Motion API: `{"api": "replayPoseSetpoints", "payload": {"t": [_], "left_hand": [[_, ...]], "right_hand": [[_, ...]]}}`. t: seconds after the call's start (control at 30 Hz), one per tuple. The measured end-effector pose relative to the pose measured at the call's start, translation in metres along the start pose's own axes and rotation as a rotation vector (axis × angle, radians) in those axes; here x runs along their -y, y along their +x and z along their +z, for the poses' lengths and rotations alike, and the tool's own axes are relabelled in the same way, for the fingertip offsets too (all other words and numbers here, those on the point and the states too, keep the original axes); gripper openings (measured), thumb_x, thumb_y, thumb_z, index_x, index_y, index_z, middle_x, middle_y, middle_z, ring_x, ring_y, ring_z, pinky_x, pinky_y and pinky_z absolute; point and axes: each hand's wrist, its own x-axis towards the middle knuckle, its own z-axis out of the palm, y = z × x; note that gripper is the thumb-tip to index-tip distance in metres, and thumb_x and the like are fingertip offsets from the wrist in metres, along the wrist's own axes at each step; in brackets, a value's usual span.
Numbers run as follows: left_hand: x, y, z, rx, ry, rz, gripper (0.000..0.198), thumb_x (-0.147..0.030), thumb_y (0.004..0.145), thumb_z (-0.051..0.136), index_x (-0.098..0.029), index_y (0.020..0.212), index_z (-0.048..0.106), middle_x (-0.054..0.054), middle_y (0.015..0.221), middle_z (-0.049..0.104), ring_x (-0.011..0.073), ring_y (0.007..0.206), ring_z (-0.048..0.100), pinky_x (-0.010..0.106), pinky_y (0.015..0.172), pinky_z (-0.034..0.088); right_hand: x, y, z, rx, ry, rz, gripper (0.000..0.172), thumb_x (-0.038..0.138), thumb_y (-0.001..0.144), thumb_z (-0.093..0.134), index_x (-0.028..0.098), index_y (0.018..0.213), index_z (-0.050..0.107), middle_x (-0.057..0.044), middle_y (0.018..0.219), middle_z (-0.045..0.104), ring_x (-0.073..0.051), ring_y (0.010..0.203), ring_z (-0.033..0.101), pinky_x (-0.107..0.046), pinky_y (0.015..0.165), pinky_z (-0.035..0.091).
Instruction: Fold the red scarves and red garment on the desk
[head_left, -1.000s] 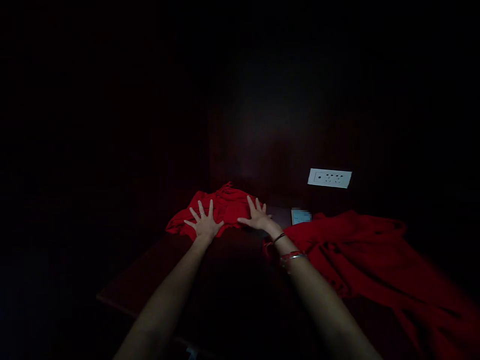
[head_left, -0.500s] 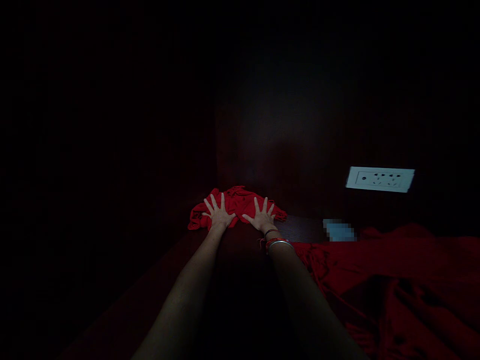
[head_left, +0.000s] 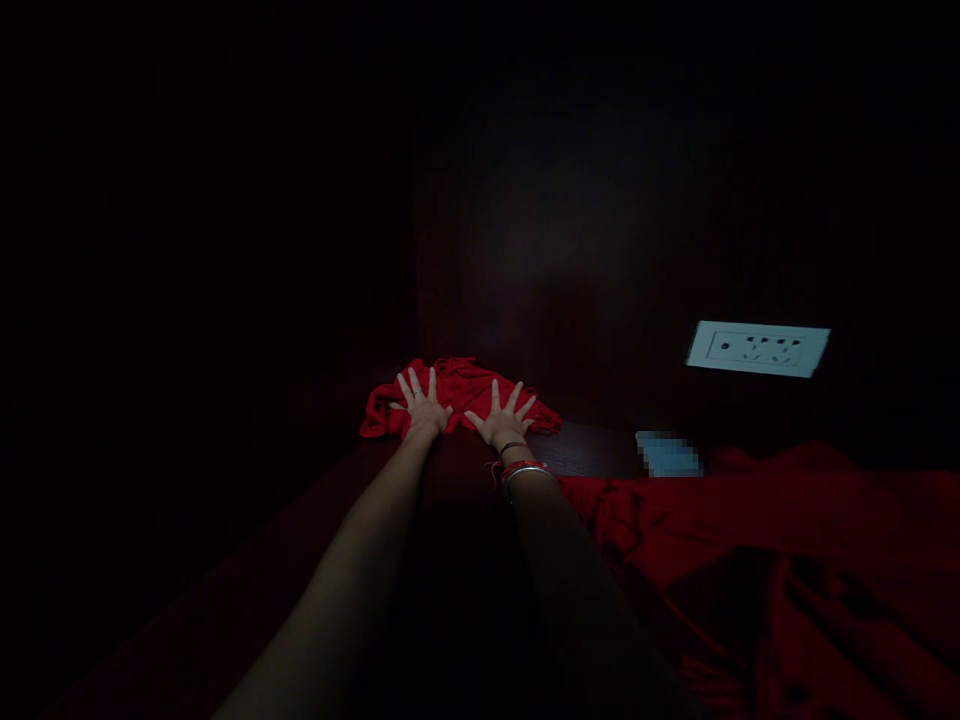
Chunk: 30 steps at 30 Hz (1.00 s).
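Note:
A crumpled red cloth (head_left: 469, 385) with a fringe at its right end lies at the back of a dark wooden surface. My left hand (head_left: 425, 408) is spread flat on its left part, a ring on one finger. On the right part rests my right hand (head_left: 501, 418), fingers also stretched wide, palm down. The right wrist wears a dark cord, a red band and a silver bangle (head_left: 529, 469). Neither hand grips the cloth.
A larger fringed red cloth (head_left: 810, 510) spreads over the lower right. Behind it lies a pale blue, pixelated item (head_left: 669, 455). A white socket plate (head_left: 757, 349) is set in the dark back panel. The left side is too dark to make out.
Both hands and the red cloth beneath them appear slightly further left and higher in view, partly because the camera has shifted. The fingers stay spread on the cloth.

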Motion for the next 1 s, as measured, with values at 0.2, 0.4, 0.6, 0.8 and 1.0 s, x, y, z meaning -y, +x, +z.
{"api": "replayPoseSetpoints", "payload": {"t": [0.2, 0.4, 0.6, 0.8, 1.0], "left_hand": [[-0.001, 0.003, 0.001, -0.021, 0.013, -0.004, 0.079, -0.046, 0.068, 0.048, -0.023, 0.131, 0.006, 0.01, 0.137, -0.01, 0.0338, 0.118, -0.019, 0.063, 0.086, 0.007], [-0.005, 0.0, -0.003, 0.006, 0.032, -0.016, 0.078, -0.043, 0.07, 0.047, -0.023, 0.131, 0.004, 0.009, 0.137, -0.009, 0.0314, 0.12, -0.016, 0.061, 0.087, 0.011], [-0.003, -0.031, -0.017, -0.066, 0.054, 0.004, 0.07, -0.039, 0.075, 0.04, -0.02, 0.131, 0.003, 0.007, 0.137, -0.003, 0.0259, 0.122, -0.013, 0.059, 0.089, 0.008], [0.001, -0.05, -0.033, 0.079, 0.035, -0.033, 0.065, -0.041, 0.077, 0.036, -0.026, 0.13, 0.002, 0.005, 0.138, -0.004, 0.0266, 0.123, -0.008, 0.061, 0.087, 0.01], [-0.002, -0.062, -0.06, 0.308, 0.012, -0.082, 0.068, -0.044, 0.076, 0.039, -0.032, 0.129, -0.001, 0.002, 0.137, -0.01, 0.0289, 0.122, -0.009, 0.063, 0.086, 0.01]], "right_hand": [[0.007, 0.004, 0.003, -0.016, -0.013, 0.041, 0.084, 0.072, 0.063, 0.026, 0.033, 0.126, -0.015, -0.007, 0.134, -0.022, -0.041, 0.116, -0.016, -0.066, 0.081, 0.004], [0.009, -0.001, 0.004, 0.008, -0.021, 0.07, 0.082, 0.069, 0.065, 0.029, 0.035, 0.126, -0.013, -0.006, 0.134, -0.024, -0.039, 0.117, -0.014, -0.065, 0.082, 0.005], [0.008, -0.021, -0.003, 0.059, -0.074, 0.096, 0.077, 0.067, 0.069, 0.023, 0.032, 0.127, -0.013, -0.008, 0.134, -0.022, -0.04, 0.118, -0.009, -0.066, 0.08, 0.002], [0.006, -0.036, -0.024, 0.169, -0.127, 0.101, 0.077, 0.069, 0.066, 0.024, 0.036, 0.126, -0.01, -0.005, 0.134, -0.022, -0.042, 0.116, -0.015, -0.07, 0.072, 0.001], [-0.01, -0.055, -0.071, 0.394, -0.049, 0.109, 0.089, 0.072, 0.058, 0.034, 0.036, 0.126, -0.011, -0.007, 0.134, -0.022, -0.042, 0.116, -0.012, -0.069, 0.073, 0.015]]}}
